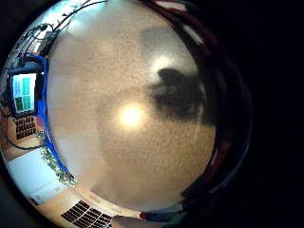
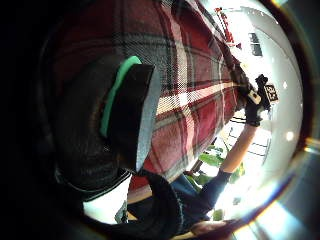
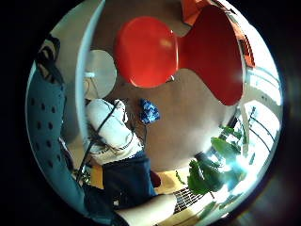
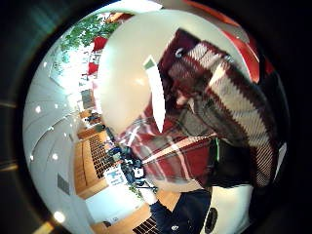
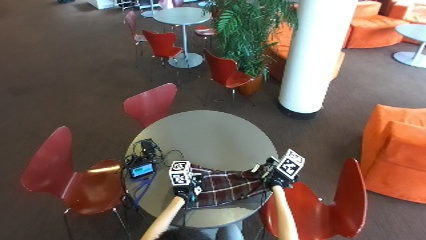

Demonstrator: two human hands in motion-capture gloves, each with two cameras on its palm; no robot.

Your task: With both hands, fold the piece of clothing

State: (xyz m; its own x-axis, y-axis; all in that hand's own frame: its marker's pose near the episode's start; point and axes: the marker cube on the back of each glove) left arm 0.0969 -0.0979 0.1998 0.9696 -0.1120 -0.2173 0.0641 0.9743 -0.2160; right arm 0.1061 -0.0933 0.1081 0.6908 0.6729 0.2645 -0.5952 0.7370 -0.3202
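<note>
- The red plaid shirt (image 5: 223, 184) is hanging stretched between both hands over the near edge of the round counter (image 5: 206, 135).
- The left hand (image 5: 186, 186) is gripping the shirt's left end, fingers curled round the cloth.
- The right hand (image 5: 278, 176) is pinching the right end, lifted beside the counter's near right edge.
- A small screened device (image 5: 142, 170) is lying at the counter's left edge.
</note>
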